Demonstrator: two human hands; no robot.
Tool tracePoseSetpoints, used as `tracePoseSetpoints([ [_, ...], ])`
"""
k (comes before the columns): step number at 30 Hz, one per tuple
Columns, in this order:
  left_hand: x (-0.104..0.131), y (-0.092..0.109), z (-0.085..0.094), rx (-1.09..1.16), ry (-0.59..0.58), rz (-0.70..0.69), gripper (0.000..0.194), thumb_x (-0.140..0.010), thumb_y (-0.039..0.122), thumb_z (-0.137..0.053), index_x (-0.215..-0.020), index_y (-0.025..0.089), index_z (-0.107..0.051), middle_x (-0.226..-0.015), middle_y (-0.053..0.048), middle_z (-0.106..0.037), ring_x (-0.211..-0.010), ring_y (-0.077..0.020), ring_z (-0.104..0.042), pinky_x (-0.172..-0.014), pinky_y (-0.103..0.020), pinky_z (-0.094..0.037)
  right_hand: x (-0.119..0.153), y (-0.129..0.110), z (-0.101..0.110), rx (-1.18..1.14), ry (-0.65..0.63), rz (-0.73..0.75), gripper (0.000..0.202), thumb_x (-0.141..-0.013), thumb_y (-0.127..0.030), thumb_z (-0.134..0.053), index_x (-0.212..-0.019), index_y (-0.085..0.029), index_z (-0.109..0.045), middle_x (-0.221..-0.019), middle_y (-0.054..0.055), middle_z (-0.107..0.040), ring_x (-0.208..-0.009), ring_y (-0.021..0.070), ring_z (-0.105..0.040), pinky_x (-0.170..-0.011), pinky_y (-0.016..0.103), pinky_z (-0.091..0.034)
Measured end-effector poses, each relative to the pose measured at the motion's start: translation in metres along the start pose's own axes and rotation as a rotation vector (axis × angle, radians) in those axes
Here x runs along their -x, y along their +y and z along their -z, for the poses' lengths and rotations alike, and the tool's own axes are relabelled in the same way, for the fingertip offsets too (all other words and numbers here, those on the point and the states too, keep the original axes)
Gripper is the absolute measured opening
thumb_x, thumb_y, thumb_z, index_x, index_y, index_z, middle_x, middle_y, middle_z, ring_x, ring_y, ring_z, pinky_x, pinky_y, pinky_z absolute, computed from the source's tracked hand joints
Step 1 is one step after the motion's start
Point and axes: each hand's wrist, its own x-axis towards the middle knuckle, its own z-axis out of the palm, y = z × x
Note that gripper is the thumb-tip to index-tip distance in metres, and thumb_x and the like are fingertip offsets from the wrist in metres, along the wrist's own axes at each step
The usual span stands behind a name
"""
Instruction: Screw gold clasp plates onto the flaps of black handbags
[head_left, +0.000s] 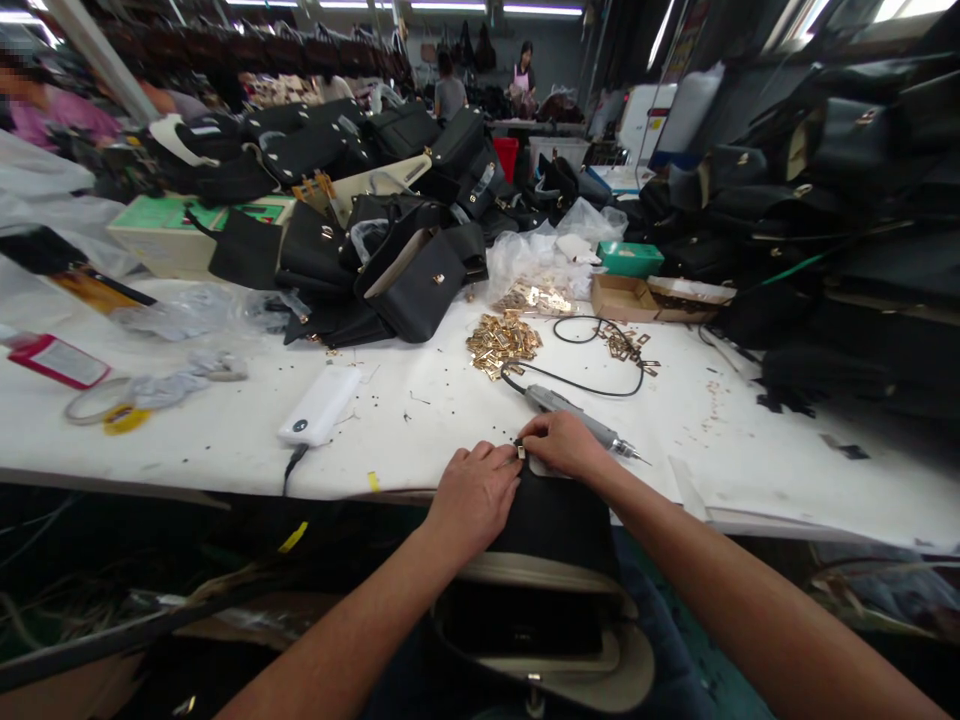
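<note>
A black handbag (559,515) with a beige lining lies across my lap, against the front edge of the table. Its mouth gapes toward me. My left hand (476,495) is closed on the left side of the far end of its flap, fingertips beside a small gold metal clasp (521,453). From the right, my right hand (559,443) pinches at that clasp; the fingertips partly hide it. Just beyond my right hand lies a grey electric screwdriver (574,412), its bit pointing right and its black cord looping behind.
Gold metal fittings (501,345) lie heaped on the white table (405,400). A white power bank (321,407) with a cable sits to the left. Finished-looking black bags (420,285) pile up behind, with more stacked at right. A cardboard box (622,298) stands near a green box (630,258).
</note>
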Motion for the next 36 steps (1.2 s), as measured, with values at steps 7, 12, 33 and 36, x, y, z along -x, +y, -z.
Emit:
tracePoseSetpoints([
  [7,-0.002,0.0,0.001,0.0,-0.005,-0.011,0.025,-0.101,0.024,-0.05,-0.121,0.023,-0.065,-0.133,-0.005,-0.067,-0.113,-0.0255,-0.056,-0.085,-0.043,-0.046,-0.002,0.006,-0.001,-0.017,0.003,0.013,0.016,-0.077,-0.015,-0.063,-0.085,-0.017,-0.077,-0.075,0.003,-0.073,-0.066,0.0166,-0.064,-0.066,0.027,-0.046],
  [12,-0.002,0.0,0.001,0.006,-0.006,-0.014,0.026,-0.101,0.025,-0.05,-0.122,0.023,-0.065,-0.134,-0.004,-0.067,-0.113,-0.0257,-0.057,-0.085,-0.044,-0.046,0.001,0.002,0.006,-0.041,-0.032,0.026,0.018,-0.082,-0.02,-0.061,-0.083,-0.019,-0.078,-0.071,0.003,-0.072,-0.066,0.0178,-0.065,-0.066,0.028,-0.047],
  [33,-0.007,-0.008,0.006,0.067,-0.052,-0.032,0.02,-0.098,0.024,-0.055,-0.114,0.024,-0.067,-0.122,-0.006,-0.07,-0.111,-0.025,-0.058,-0.088,-0.04,-0.049,0.011,0.012,0.002,-0.088,-0.066,0.108,0.027,-0.077,-0.018,-0.066,-0.104,-0.016,-0.074,-0.084,0.003,-0.071,-0.074,0.0158,-0.062,-0.066,0.025,-0.046],
  [36,-0.009,-0.011,0.006,0.062,-0.065,-0.058,0.022,-0.1,0.026,-0.053,-0.116,0.024,-0.068,-0.125,-0.005,-0.071,-0.112,-0.0256,-0.057,-0.087,-0.041,-0.049,0.011,0.01,0.002,-0.064,-0.061,0.107,0.03,-0.076,-0.016,-0.066,-0.105,-0.016,-0.074,-0.088,0.004,-0.071,-0.076,0.0162,-0.061,-0.068,0.025,-0.045],
])
